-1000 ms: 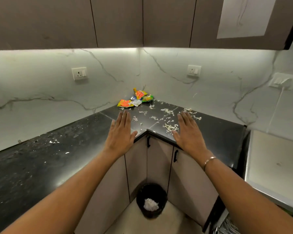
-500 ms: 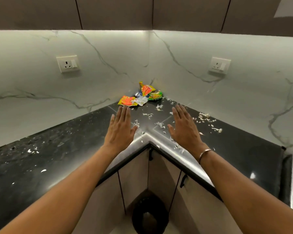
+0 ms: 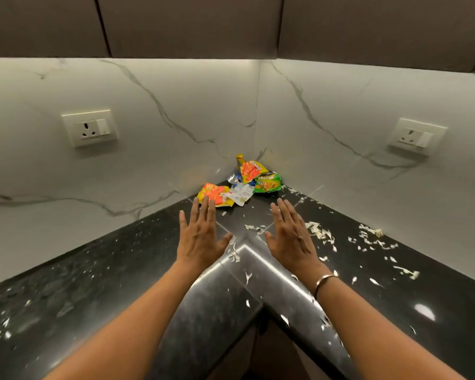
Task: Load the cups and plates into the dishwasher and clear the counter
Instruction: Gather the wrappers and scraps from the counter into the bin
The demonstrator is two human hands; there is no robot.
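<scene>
Over the inner corner of the glossy black stone counter (image 3: 99,283), the left hand (image 3: 200,237) and right hand (image 3: 291,237) reach forward palms down, fingers straight, slightly spread and holding nothing, seemingly poised to gather litter. Pale shredded scraps (image 3: 320,233) lie between and right of the fingers. Just past the left fingertips, crumpled orange, yellow and green snack wrappers (image 3: 243,185) sit heaped in the white marble wall's (image 3: 176,105) corner.

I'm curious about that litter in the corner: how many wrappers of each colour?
Orange-and-yellow wrappers: 2
Green wrapper: 1
White wrapper: 1
Silver-blue scrap, maybe a wrapper: 1
Total: 5, counting the scrap
</scene>
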